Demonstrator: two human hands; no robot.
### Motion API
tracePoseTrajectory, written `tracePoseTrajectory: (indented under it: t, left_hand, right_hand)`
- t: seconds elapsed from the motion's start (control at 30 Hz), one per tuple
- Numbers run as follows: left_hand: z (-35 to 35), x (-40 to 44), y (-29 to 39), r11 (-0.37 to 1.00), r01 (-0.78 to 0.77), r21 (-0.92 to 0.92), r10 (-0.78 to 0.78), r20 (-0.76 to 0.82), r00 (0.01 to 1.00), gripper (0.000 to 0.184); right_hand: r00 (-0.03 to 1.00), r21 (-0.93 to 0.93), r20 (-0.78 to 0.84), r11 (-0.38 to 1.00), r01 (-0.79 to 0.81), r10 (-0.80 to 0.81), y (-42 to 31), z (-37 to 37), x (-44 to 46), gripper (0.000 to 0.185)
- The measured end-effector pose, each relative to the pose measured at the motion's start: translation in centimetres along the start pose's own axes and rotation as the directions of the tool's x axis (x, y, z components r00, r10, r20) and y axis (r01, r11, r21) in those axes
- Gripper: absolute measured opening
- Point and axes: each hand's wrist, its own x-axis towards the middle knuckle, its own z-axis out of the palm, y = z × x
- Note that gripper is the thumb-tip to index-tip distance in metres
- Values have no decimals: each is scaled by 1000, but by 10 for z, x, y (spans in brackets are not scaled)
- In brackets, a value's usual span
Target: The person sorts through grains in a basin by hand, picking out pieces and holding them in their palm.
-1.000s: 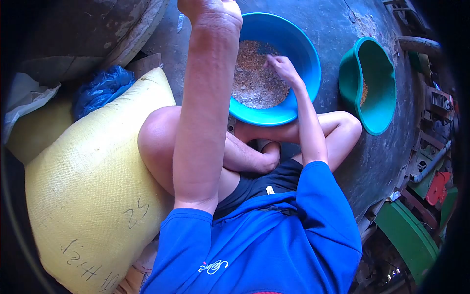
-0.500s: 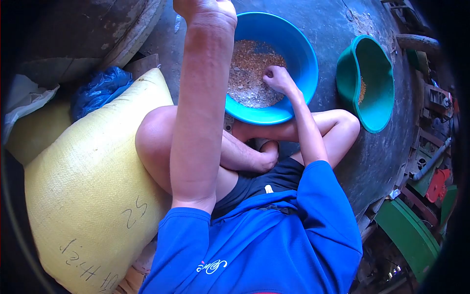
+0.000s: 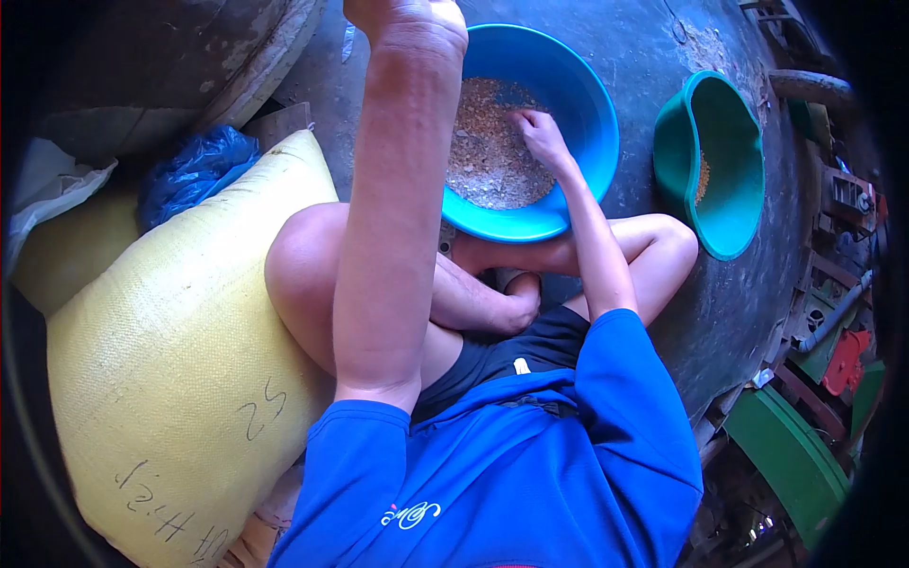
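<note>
A round blue basin (image 3: 595, 180) rests in front of my crossed legs, with a layer of coarse, broken yellow-brown grain (image 3: 488, 142) and pale powdery bits over its bottom. Over the right part of this grain is my right hand (image 3: 542, 138), fingers curled together; whatever they hold is too small to make out. My left forearm rises steeply toward the camera and covers the basin's left edge. At the top edge of the view my left hand (image 3: 412, 17) is cut off, so its fingers do not show.
A green, bent-sided tub (image 3: 734, 204) with some yellow grain stands on the dark floor at right. A full yellow woven sack (image 3: 180, 360) leans by my left knee, a blue plastic bag (image 3: 194, 175) behind it. Green and red metal parts (image 3: 791, 450) line the right edge.
My right hand has shifted slightly away from me over the grain, its fingers still curled. The left hand stays raised at the top edge, a little further right.
</note>
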Motion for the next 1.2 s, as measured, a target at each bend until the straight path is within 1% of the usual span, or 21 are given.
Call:
tracePoseTrajectory:
  t: [0.03,0.07,0.17,0.27,0.37,0.47,0.63,0.77,0.87,0.9,0.93,0.97,1.0,1.1,1.17,1.2]
  left_hand:
    - [1,-1,-1,1000,-1,2,1,0,1000,26]
    - [1,-2,-1,1000,-3,3,3,-1,1000,26]
    - [2,-5,-1,1000,-10,-2,10,-17,1000,27]
    - [0,-1,-2,1000,-18,-14,18,31,999,27]
    - [0,-1,-2,1000,-11,-17,12,54,998,26]
    - [0,-1,-1,999,-18,-28,19,48,999,26]
    - [-1,0,-2,1000,-12,-20,13,54,998,26]
    - [-2,1,-1,1000,-21,-15,21,52,998,26]
    - [-1,1,-1,1000,-18,-16,19,58,998,25]
    - [-1,1,0,1000,-17,-15,18,53,998,26]
    - [0,1,0,1000,-17,-15,17,48,999,26]
    - [1,0,0,1000,-16,-14,16,43,999,26]
    - [0,1,0,1000,-16,-14,17,48,999,25]
    - [0,1,0,1000,-19,-10,20,45,999,25]
    - [4,-3,1,1000,-30,-4,30,17,999,24]
    - [3,-3,1,1000,-29,-9,30,17,999,24]
  right_hand:
    - [1000,-66,-7,998,-8,8,-4,4,-2,30]
    - [999,-74,3,997,-36,36,-8,6,-3,27]
    - [1000,-115,-13,993,-22,21,-10,11,-8,25]
    - [998,-218,-19,975,49,-55,-9,12,-6,22]
    - [996,-275,-28,958,78,-89,-2,14,-5,22]
    - [997,-290,-53,956,38,-56,-9,13,-8,23]
    - [999,-248,-30,968,24,-32,-3,12,-7,23]
    - [998,-169,-67,985,-34,23,-13,11,-9,22]
    - [979,143,-127,980,-139,157,6,14,4,22]
    - [975,397,-19,896,-197,222,9,9,5,21]
    - [961,615,102,744,-263,256,12,2,6,21]
    - [940,778,225,534,-331,254,14,-1,6,22]
    - [953,780,194,552,-294,234,9,0,3,19]
    - [932,702,226,616,-358,283,12,5,9,23]
    - [971,503,81,831,-236,227,18,18,11,25]
    - [983,380,16,909,-173,181,13,24,11,28]
